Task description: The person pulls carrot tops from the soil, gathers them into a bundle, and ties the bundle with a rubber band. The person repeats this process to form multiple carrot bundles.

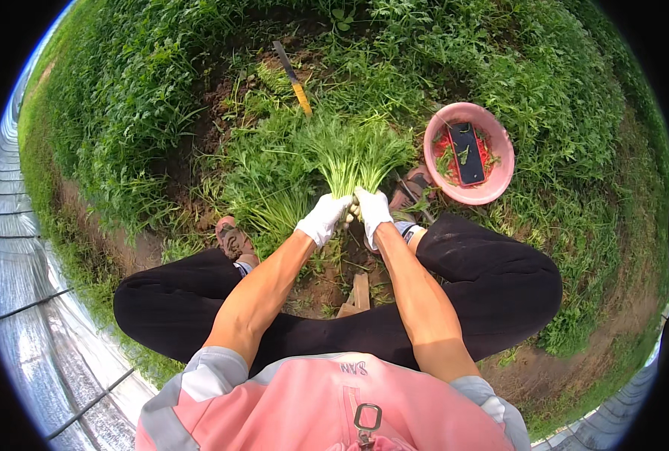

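Both of my hands wear white gloves and meet in front of me, between my knees. My left hand (324,218) is closed round the pale stems of a bunch of leafy greens (340,169). Right beside it, my right hand (373,210) grips the stems of the same bunch, whose feathery leaves (383,146) fan out away from me. Below the fists a few stem ends show; the rest of them is hidden by the gloves. A pile of cut greens (274,199) lies on the ground just left of the bunch.
A pink basin (507,161) at the right holds a dark phone (466,154) and leaf scraps. Farther off lies a blade with a yellow handle (301,98). Dense green plants (124,98) grow around. A wooden piece (361,292) sits beneath me, and my shoes (234,239) flank the work.
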Motion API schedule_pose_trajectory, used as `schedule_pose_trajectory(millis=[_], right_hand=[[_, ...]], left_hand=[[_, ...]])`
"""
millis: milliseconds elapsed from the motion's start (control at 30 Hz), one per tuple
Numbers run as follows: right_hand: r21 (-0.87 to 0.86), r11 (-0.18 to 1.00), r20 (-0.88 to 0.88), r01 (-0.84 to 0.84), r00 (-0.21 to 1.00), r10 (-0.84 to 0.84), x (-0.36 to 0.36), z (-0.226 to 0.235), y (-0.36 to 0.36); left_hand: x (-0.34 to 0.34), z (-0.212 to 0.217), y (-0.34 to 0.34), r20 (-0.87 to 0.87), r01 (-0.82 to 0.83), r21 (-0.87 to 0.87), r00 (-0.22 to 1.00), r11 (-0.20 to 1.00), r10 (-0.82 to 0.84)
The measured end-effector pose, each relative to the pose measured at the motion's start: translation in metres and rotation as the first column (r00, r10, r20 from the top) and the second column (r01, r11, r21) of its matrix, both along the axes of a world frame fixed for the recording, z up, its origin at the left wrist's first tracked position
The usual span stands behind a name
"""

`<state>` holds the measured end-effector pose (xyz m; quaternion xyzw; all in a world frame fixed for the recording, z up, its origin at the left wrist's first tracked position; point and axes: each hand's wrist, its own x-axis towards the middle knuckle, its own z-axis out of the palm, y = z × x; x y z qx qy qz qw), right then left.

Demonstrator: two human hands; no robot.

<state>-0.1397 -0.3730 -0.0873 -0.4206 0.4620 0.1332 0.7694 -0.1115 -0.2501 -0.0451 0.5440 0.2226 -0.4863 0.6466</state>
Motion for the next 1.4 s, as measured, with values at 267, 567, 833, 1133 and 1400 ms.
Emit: schedule_pose_trajectory(millis=[267, 567, 833, 1133, 1400], right_hand=[[-0.077, 0.946, -0.138, -0.314, 0.943, 0.302, -0.015, -0.023, 0.005], [-0.235, 0.928, 0.157, -0.288, 0.931, 0.329, 0.005, 0.08, -0.023], [-0.409, 0.772, 0.217, -0.486, 0.77, 0.6, -0.018, 0.117, -0.013], [-0.591, 0.698, 0.485, -0.404, 0.513, 0.708, -0.029, 0.16, 0.021], [-0.84, 0.397, 0.348, -0.37, 0.194, 0.917, -0.044, 0.173, 0.037]], left_hand=[[-0.007, -0.036, 0.018, 0.099, 0.075, 0.03, 0.992, 0.997, -0.077], [0.004, 0.057, -0.018, 0.493, 0.0, -0.118, 0.868, 0.993, 0.058], [0.01, 0.137, 0.016, 0.472, 0.212, -0.2, 0.877, 0.956, -0.096], [0.002, 0.184, 0.072, 0.478, 0.37, -0.077, 0.829, 0.926, -0.291], [-0.01, 0.198, 0.106, 0.469, 0.413, -0.029, 0.81, 0.91, -0.352]])
